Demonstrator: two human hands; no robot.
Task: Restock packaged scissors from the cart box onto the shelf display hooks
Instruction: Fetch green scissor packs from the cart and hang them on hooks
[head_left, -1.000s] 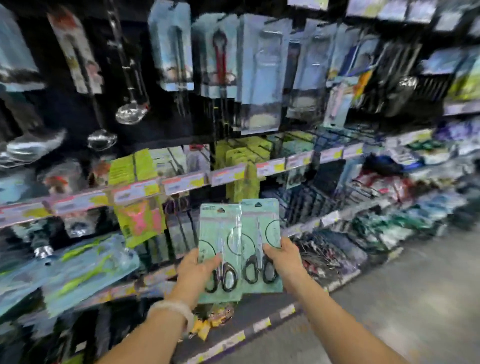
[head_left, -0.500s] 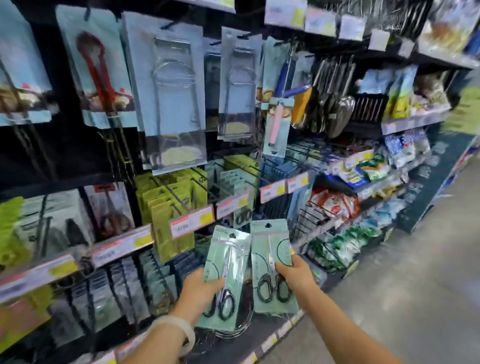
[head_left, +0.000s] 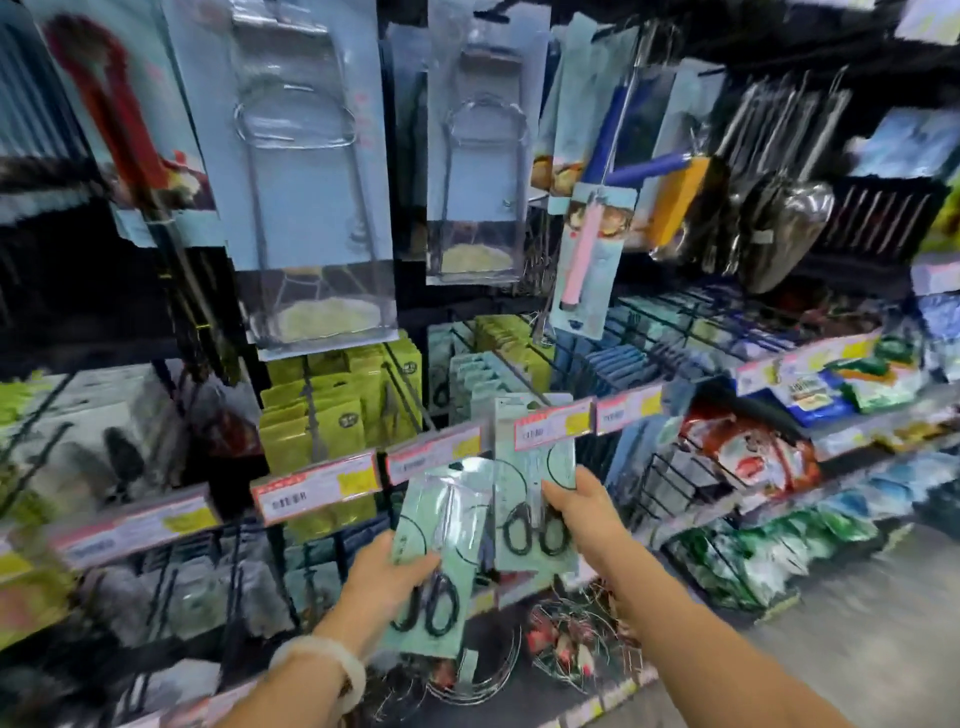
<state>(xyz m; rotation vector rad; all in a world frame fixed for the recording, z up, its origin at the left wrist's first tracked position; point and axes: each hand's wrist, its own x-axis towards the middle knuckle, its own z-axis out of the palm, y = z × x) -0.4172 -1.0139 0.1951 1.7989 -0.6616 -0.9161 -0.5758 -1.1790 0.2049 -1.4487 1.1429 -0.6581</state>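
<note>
I hold two mint-green carded packs of black-handled scissors in front of the shelf. My left hand (head_left: 387, 582) grips the left pack (head_left: 441, 551) by its lower left edge; that pack tilts to the right. My right hand (head_left: 584, 506) grips the right pack (head_left: 530, 499) by its right edge; its top reaches up behind a pink price label (head_left: 553, 423) on the shelf rail. Just above and behind it, a row of matching mint packs (head_left: 475, 382) hangs on a display hook. The cart box is out of view.
Yellow-green packs (head_left: 322, 415) hang to the left of the mint row, blue packs (head_left: 623, 364) to its right. Large blister packs (head_left: 306, 171) and steel ladles (head_left: 779, 223) hang above. Bagged goods (head_left: 748, 457) fill the right shelves. Grey aisle floor (head_left: 872, 634) lies at lower right.
The view has swung right and closer to the shelf. Both hands have carried the packs up toward the price rail; the right pack now reaches behind the label, and the left pack tilts more.
</note>
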